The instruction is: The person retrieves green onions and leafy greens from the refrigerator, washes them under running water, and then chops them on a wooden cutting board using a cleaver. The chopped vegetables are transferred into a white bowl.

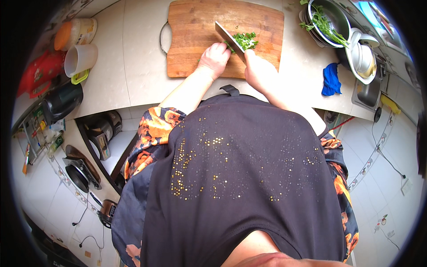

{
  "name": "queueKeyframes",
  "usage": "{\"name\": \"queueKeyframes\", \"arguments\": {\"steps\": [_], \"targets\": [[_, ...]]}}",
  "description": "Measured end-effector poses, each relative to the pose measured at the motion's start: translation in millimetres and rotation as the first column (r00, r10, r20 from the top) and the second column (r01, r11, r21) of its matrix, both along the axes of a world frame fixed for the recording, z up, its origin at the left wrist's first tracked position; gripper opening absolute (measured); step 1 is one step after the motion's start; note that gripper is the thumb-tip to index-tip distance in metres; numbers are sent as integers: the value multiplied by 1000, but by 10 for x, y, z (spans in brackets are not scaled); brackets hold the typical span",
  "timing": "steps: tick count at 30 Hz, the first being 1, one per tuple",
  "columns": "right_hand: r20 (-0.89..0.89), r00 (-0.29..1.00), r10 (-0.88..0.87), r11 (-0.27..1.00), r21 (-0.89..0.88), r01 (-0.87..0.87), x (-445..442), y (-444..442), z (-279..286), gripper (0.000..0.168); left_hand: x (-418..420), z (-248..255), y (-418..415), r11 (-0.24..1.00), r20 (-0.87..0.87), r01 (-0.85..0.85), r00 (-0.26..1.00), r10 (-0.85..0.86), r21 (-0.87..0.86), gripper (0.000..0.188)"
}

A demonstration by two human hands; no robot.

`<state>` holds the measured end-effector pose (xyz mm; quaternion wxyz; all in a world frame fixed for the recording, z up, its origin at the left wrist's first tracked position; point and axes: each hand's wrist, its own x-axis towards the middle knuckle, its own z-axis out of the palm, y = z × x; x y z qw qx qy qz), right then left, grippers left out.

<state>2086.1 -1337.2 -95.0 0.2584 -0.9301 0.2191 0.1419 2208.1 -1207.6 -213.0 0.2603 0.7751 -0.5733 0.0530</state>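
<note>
My right hand (pixel 261 69) grips a kitchen cleaver (pixel 227 38), its blade slanting up and to the left over the wooden cutting board (pixel 193 26). Just left of the blade, my left hand (pixel 216 59) rests on the board with curled fingers. A little green shows at its fingertips, apparently uncut scallion, mostly hidden by the fingers and blade. Chopped scallions (pixel 246 40) lie in a small loose heap on the blade's right side. The cleaver's handle is covered by my right hand.
On the right, leafy greens (pixel 322 25) lie across a dark pot (pixel 337 16) beside a pan of stacked bowls (pixel 362 61). A blue cloth (pixel 331 80) lies on the counter (pixel 143 43) near the sink (pixel 365 95). A translucent plastic container (pixel 81 60) and lidded tub (pixel 78 31) stand left.
</note>
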Motion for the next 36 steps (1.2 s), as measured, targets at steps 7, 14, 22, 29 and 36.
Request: {"name": "queueKeyframes", "arguments": {"steps": [7,14,22,29,36], "targets": [[95,995,-6,1000,-27,9,240,67,-312,13,-5,16,-1,1000,17,-2,1000,1,9,16],[149,985,-85,996,5,85,93,-89,-320,17,-1,-9,36,999,-20,-37,999,38,21,16],[25,999,29,999,-17,-29,37,57,-199,14,-14,-61,47,999,-25,-54,998,54,11,18],[110,993,-52,999,13,51,184,-9,-451,16,-29,23,86,999,42,-14,999,17,-48,23],[38,999,-3,1000,-4,3,6,-56,-45,15,8,27,134,1000,41,3,999,-2,-25,28]]}}
